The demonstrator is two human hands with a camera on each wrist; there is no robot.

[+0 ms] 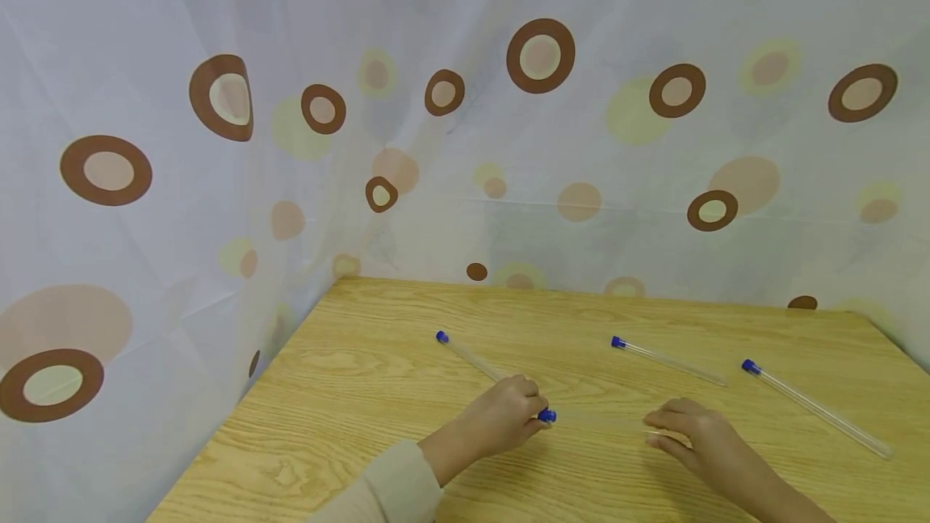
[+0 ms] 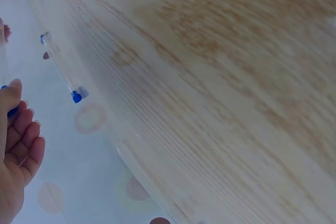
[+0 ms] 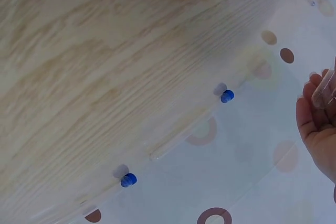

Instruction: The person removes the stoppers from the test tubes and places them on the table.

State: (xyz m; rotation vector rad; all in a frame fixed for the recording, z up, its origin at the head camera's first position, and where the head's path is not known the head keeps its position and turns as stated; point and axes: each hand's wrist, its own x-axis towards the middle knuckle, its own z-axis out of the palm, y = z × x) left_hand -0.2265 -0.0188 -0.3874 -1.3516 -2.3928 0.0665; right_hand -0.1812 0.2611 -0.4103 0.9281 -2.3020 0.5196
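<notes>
A clear test tube (image 1: 599, 420) with a blue cap (image 1: 547, 416) is held level between both hands, close over the table. My left hand (image 1: 508, 414) pinches it at the capped end with thumb and fingers. At the other end, my right hand (image 1: 697, 438) grips the rounded bottom, whose glassy tip (image 3: 321, 97) shows in the right wrist view. Behind the left hand lies a second capped tube (image 1: 474, 359), its near end hidden by that hand. Two more capped tubes rest beyond and beside the right hand, one shorter-looking tube (image 1: 672, 362) and one longer-looking tube (image 1: 821, 410).
The wood-grain table (image 1: 349, 394) carries all the loose tubes. A pale curtain (image 1: 465, 144) printed with brown and yellow circles hangs along its back and left edges.
</notes>
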